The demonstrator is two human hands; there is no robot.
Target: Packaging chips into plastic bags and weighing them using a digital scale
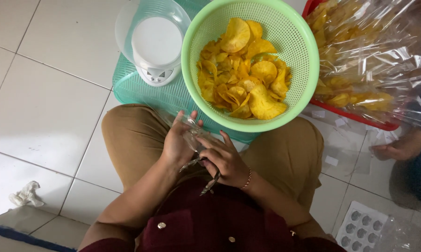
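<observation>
The landmark is the green colander (298, 51), a perforated bowl filled with yellow chips (244, 74); it rests on a teal tray (140, 91) on the tiled floor (42, 102), just ahead of the person's knees.

Hand state: the left hand (176, 143) and the right hand (225, 161) meet just below the colander's near rim; both are closed on a clear plastic bag (195, 135), which lies crumpled between the fingers and close to the rim; a thin strip hangs from the right hand, and its nature cannot be told.

Risk, as a judgement: the colander overhangs the tray's near edge toward the lap; a knock from either wrist could tip it and spill chips onto the floor; the film is thin and slippery, so a loose hold could drop the bag; the chips look brittle, so rough pressing would likely break them.

Surroundings: a white kitchen scale (156, 44) with a clear bowl stands left of the colander on the same tray; right of the colander a red tray (355, 116) carries packed bags of chips (369, 60) under glossy wrap; below that, another person's hand (399, 148) rests on the floor among small paper labels (332, 161); a sheet of stickers (361, 226) lies farther below; a crumpled tissue (27, 193) lies well left. The colander's rim and the person's knees crowd the working space.
</observation>
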